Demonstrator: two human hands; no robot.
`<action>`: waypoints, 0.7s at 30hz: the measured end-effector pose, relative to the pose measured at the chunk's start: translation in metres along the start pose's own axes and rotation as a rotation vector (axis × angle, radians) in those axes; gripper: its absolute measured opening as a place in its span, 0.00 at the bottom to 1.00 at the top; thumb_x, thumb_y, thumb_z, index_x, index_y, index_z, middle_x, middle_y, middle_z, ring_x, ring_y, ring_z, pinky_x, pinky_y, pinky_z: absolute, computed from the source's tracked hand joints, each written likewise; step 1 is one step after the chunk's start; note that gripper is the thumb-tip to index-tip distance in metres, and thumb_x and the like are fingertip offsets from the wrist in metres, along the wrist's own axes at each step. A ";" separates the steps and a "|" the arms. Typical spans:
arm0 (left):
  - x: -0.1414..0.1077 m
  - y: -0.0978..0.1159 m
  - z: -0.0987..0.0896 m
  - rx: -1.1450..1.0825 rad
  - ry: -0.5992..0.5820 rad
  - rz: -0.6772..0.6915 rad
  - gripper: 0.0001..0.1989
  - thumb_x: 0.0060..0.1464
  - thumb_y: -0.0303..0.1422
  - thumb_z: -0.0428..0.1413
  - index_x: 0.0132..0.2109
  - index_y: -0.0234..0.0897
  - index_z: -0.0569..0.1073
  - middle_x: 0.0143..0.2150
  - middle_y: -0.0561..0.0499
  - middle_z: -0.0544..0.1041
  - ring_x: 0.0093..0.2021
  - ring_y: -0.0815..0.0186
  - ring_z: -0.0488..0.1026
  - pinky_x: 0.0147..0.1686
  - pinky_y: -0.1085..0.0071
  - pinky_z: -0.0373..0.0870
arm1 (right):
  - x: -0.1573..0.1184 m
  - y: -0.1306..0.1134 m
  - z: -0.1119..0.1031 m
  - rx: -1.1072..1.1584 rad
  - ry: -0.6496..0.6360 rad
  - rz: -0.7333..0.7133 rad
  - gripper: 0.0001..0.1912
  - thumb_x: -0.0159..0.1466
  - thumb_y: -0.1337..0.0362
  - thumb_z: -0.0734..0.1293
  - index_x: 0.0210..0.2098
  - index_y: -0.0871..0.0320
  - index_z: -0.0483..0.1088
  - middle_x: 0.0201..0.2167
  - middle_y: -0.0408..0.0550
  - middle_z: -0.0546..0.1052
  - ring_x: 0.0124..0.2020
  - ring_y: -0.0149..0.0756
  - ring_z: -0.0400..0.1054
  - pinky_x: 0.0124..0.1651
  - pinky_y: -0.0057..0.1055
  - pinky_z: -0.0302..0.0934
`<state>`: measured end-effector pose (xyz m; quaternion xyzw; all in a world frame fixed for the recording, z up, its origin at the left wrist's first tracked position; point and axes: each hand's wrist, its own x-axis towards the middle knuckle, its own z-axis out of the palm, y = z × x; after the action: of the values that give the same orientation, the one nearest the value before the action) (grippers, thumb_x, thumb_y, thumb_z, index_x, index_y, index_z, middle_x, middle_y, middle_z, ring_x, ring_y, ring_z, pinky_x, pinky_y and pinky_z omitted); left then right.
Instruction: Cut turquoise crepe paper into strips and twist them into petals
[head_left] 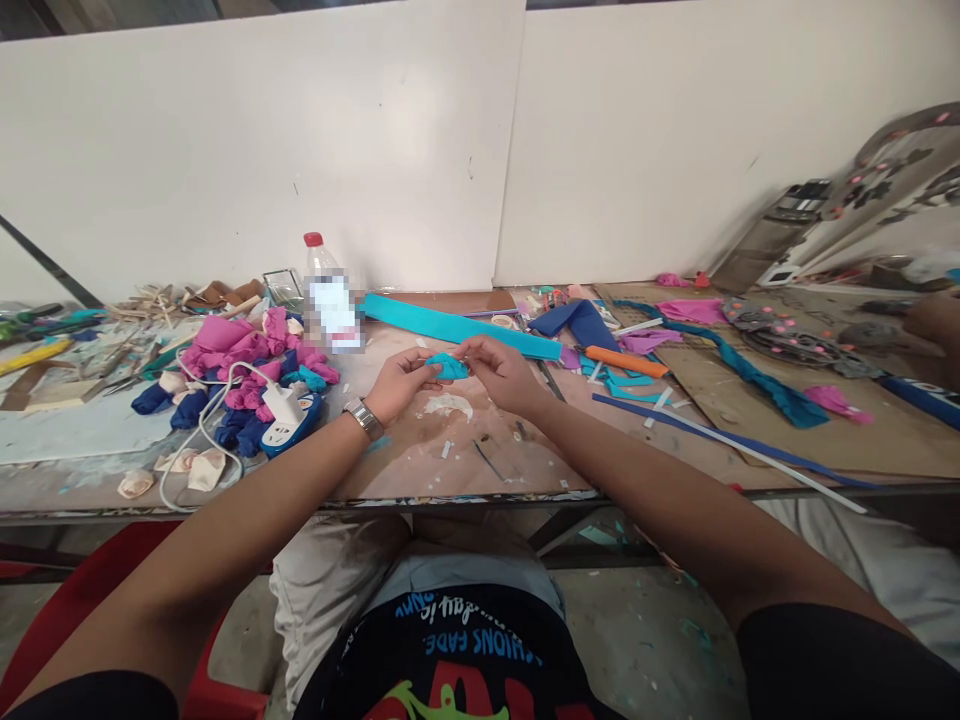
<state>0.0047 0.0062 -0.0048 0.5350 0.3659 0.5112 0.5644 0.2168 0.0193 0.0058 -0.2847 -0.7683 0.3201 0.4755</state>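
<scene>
Between my two hands, above the worktable (405,450), is a small gathered piece of turquoise crepe paper (448,367). The fingers of my left hand (405,382) pinch its left side; a metal watch is on that wrist. My right hand (496,372) grips the right side with thumb and fingertips. Just beyond lies a long flat turquoise strip (465,326), running from the phone toward the right. My fingers partly cover the small piece, so its full shape is hidden.
On the left, pink and blue rolled paper flowers (240,365) pile beside a power strip (294,425) with a white cable. A phone (335,312) leans against a red-capped bottle (315,250). Rightward lie an orange roll (626,361), scraps and cardboard (750,400). Another person's hand (934,330) shows at far right.
</scene>
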 end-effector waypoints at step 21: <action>-0.001 -0.002 0.001 0.037 -0.032 0.011 0.25 0.43 0.46 0.73 0.41 0.33 0.78 0.39 0.48 0.82 0.36 0.66 0.80 0.38 0.67 0.81 | -0.001 -0.010 -0.005 -0.195 -0.150 -0.084 0.22 0.59 0.72 0.63 0.50 0.53 0.77 0.43 0.48 0.79 0.37 0.37 0.71 0.42 0.35 0.67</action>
<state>0.0063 0.0052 -0.0069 0.5555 0.3633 0.4987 0.5574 0.2201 0.0135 0.0144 -0.2723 -0.8405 0.2440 0.3999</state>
